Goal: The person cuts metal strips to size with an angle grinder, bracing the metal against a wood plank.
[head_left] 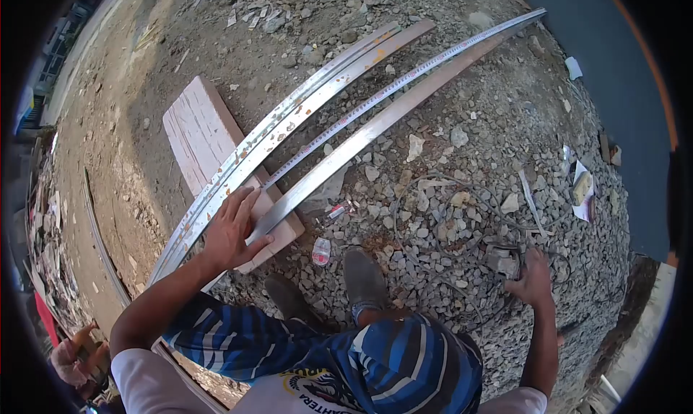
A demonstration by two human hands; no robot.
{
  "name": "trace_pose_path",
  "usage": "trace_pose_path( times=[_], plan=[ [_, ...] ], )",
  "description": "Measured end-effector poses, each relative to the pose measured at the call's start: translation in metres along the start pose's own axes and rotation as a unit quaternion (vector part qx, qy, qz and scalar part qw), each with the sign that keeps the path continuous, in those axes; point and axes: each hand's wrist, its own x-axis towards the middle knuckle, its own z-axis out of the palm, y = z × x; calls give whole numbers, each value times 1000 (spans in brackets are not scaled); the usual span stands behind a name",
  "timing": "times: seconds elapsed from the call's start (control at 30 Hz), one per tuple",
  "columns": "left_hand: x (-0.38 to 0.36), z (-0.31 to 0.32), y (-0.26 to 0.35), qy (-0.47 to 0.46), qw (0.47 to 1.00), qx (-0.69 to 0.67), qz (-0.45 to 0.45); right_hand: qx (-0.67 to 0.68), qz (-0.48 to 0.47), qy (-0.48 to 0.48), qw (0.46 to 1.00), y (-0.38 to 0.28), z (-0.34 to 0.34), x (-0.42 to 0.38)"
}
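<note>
My left hand (232, 230) rests with fingers spread over the near ends of the metal strips, on a pale wooden plank (206, 136). Its fingertips touch the end of a white measuring tape (375, 96) stretched out to the upper right. Beside the tape lies a plain metal bar (361, 136); to its left are metal channels (285, 125) spotted with orange. Out to the right, my right hand (533, 277) is at a small grey metal tool (503, 261) on the gravel, its fingers curled by the tool's edge. Whether they grip it is unclear.
Gravel (433, 248) surrounds my shoes (363, 277). A cable (404, 197) loops near the tool. A crushed cup (321, 251) and a red-and-white packet (336, 212) lie close to the plank. A dark smooth strip (606, 75) borders the right. Another person (76, 356) is at lower left.
</note>
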Motion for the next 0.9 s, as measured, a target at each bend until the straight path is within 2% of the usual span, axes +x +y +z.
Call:
trace_pose_path(
  times=[0.03, 0.07, 0.1, 0.17, 0.23, 0.27, 0.3, 0.33, 0.37, 0.4, 0.43, 0.47, 0.5, 0.57, 0.63, 0.67, 0.7, 0.73, 0.8, 0.83, 0.9],
  plan=[
    [8, -6, 17, -21, 997, -1, 68, 52, 8, 4, 999, -21, -8, 4],
    [16, -4, 39, -70, 992, -75, 70, 218, -31, 31, 975, -61, -33, 12],
    [27, 1, 62, -121, 980, -141, 64, 233, -51, 73, 969, -79, -36, 17],
    [56, 27, 105, -175, 942, -274, 86, 422, -53, 71, 902, -119, -47, 28],
    [89, 58, 156, -140, 893, -410, 122, 524, -71, 42, 848, -147, -43, 42],
    [99, 85, 172, -147, 892, -405, 140, 572, -86, 58, 814, -169, -44, 46],
    [106, 117, 184, -121, 849, -505, 98, 617, -101, 74, 777, -191, -43, 49],
    [112, 134, 195, -97, 793, -599, 51, 560, -142, 174, 797, -206, -32, 57],
    [121, 121, 209, -108, 791, -598, 64, 493, -178, 270, 808, -215, -20, 65],
    [132, 94, 227, -22, 747, -665, 3, 489, -165, 285, 808, -218, -16, 65],
    [141, 80, 239, 63, 689, -720, -61, 648, -88, 232, 720, -219, -13, 64],
    [139, 83, 233, 67, 657, -742, -112, 783, -12, 169, 598, -217, -9, 62],
    [134, 83, 225, 58, 659, -742, -108, 784, -7, 178, 595, -204, -6, 60],
    [130, 80, 204, 65, 614, -771, -156, 784, 73, 125, 603, -147, -2, 62],
    [121, 71, 193, 159, 636, -742, -140, 635, 172, 253, 709, -67, 11, 73],
    [113, 68, 172, 142, 657, -733, -102, 520, 222, 300, 768, -30, 2, 65],
    [106, 65, 147, 125, 676, -723, -63, 367, 319, 257, 835, 8, -21, 51],
    [100, 57, 132, 142, 663, -733, -54, 321, 335, 327, 823, 63, -3, 50],
    [92, 34, 114, 170, 621, -764, -26, 175, 411, 331, 831, 156, -7, 36],
    [87, 19, 106, 180, 594, -784, -9, 174, 468, 297, 814, 175, -31, 28],
    [73, -13, 81, 205, 594, -777, -24, 74, 506, 292, 808, 203, -59, 26]
  ],
)
